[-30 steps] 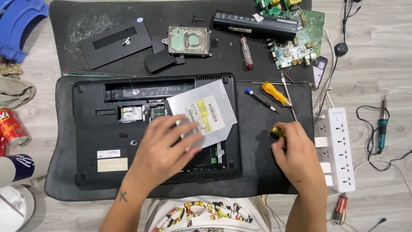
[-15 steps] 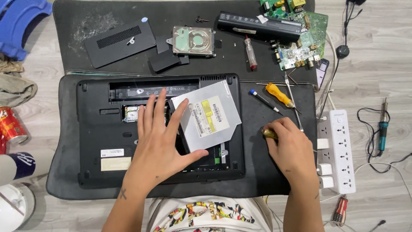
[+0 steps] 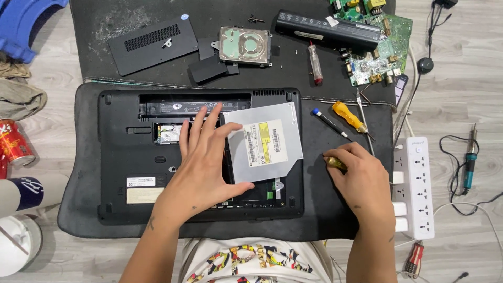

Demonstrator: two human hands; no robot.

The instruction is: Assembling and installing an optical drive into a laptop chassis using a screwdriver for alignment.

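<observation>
Since a moment ago the left hand (image 3: 207, 162) has flattened out and slid up along the drive (image 3: 263, 142), which now sits squarer over the laptop's right half; the right hand (image 3: 361, 181) has barely shifted.

Nearest, at 6 o'clock, the person's patterned shorts (image 3: 251, 262) show between the forearms. Left hand lies palm down on the laptop (image 3: 126, 157), fingers spread and pointing to 12, their tips near the open bay; the thumb reaches to 3 o'clock and presses the drive's lower edge. Whether the fingers also touch the drive's left edge, I cannot tell. Drive is a flat silver slab with a yellow and white label, tilted a little, lying on the laptop's upturned underside at centre.

Right hand rests on the mat (image 3: 335, 209) at 4 o'clock, fingers curled shut around a yellow-handled tool (image 3: 335, 163), only the handle's end showing.

Just past it, toward 2 o'clock, lie a thin blue-tipped screwdriver (image 3: 330, 124) and an orange-handled screwdriver (image 3: 350, 117), near each other. A white power strip (image 3: 417, 188) runs along the mat's right edge at 3 o'clock, with a soldering iron (image 3: 470, 160) further right.

Farther, at 12 o'clock, a hard disk (image 3: 244, 46) lies beside a black cover panel (image 3: 153, 44). At 1 o'clock sit a long black battery (image 3: 327, 29) and green circuit boards (image 3: 377, 52). A red can (image 3: 14, 142) stands at 9 o'clock on the floor.
</observation>
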